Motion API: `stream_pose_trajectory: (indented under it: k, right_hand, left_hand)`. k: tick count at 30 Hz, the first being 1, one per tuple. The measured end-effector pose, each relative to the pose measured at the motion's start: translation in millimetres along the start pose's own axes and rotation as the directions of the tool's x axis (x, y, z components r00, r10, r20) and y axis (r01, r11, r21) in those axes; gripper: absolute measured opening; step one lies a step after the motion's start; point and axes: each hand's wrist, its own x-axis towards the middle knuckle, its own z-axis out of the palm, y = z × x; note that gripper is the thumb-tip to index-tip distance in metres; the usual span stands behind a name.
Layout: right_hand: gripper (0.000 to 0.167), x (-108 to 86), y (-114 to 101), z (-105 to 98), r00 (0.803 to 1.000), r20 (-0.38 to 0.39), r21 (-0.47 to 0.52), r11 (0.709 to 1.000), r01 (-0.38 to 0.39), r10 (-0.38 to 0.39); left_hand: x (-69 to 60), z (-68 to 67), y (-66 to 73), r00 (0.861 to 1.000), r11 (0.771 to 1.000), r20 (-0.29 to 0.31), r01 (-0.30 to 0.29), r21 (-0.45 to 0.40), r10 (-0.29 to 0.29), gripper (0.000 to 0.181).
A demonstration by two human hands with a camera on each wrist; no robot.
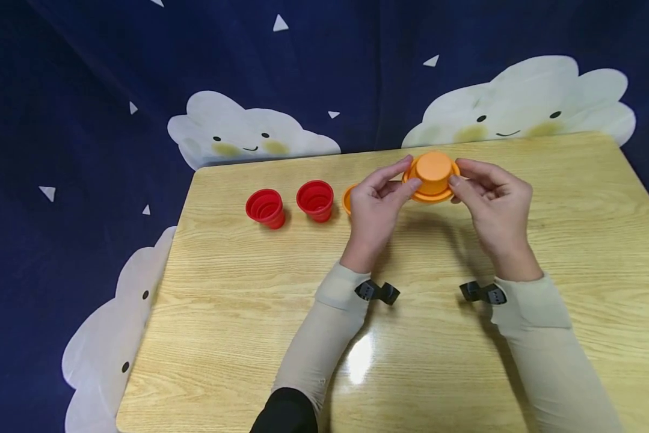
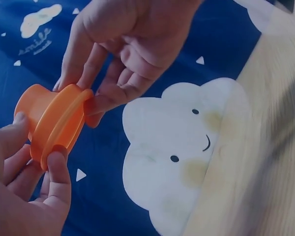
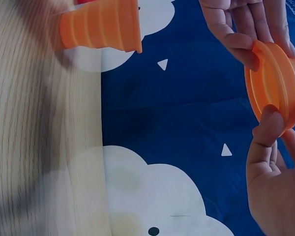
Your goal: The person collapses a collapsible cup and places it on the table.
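Both hands hold an orange collapsible cup (image 1: pixel 433 171) above the table, its base turned up toward the head camera. Its wall is partly folded, with a narrow end standing out from a wide rim, as the left wrist view shows from the side (image 2: pixel 54 120). The left hand (image 1: pixel 379 201) pinches the rim's left side between thumb and fingers. On the opposite side the right hand (image 1: pixel 494 204) pinches it the same way. A second orange cup (image 3: pixel 101 27) stands extended on the table, mostly hidden behind the left hand in the head view.
Two red ribbed cups (image 1: pixel 264 208) (image 1: pixel 316 201) stand mouth up on the wooden table (image 1: pixel 237 319), left of the hands. A dark blue cloth (image 1: pixel 324 60) with white smiling clouds hangs behind the table's far edge and along its left side.
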Motion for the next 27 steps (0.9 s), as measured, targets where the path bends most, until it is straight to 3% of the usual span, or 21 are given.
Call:
stream_pose_trajectory:
  k: [5, 10, 13, 16, 20, 23, 27]
  right_hand:
    - [0.031, 0.9, -3.8, 1.5, 0.997, -0.015, 0.120, 0.990, -0.075, 0.078]
    - [0.036, 2.1, -6.8, 3.6, 0.992, -0.008, 0.277, 0.953, -0.121, 0.128]
    - [0.039, 2.3, -7.4, 3.9, 0.989, 0.010, 0.323, 0.936, -0.142, 0.147]
    - [0.039, 2.2, -8.5, 3.3, 0.991, 0.035, 0.287, 0.948, -0.136, 0.132]
    - [0.034, 1.6, -10.7, 2.0, 0.989, 0.085, 0.224, 0.964, -0.140, 0.123]
    - [0.030, 0.9, -11.6, 1.0, 0.983, 0.117, 0.231, 0.959, -0.166, 0.143]
    - [0.029, 1.0, -11.5, 0.2, 0.977, 0.123, 0.272, 0.941, -0.200, 0.172]
  left_hand:
    - [1.5, 1.0, -0.5, 0.991, 0.982, -0.046, 0.116, -0.151, -0.125, 0.036]
    - [2.6, 0.2, 0.3, 0.946, 0.902, -0.057, 0.284, -0.326, -0.319, 0.040]
    - [3.0, -0.3, 1.5, 0.930, 0.865, -0.043, 0.323, -0.383, -0.366, 0.038]
    - [2.8, -0.4, 2.5, 0.932, 0.865, -0.030, 0.322, -0.385, -0.361, 0.038]
    - [2.5, 0.9, 3.6, 0.947, 0.888, -0.022, 0.291, -0.357, -0.319, 0.035]
    - [2.0, 2.4, 4.7, 0.954, 0.901, -0.020, 0.275, -0.335, -0.298, 0.032]
    - [1.5, 3.6, 4.9, 0.953, 0.905, -0.008, 0.284, -0.317, -0.302, 0.031]
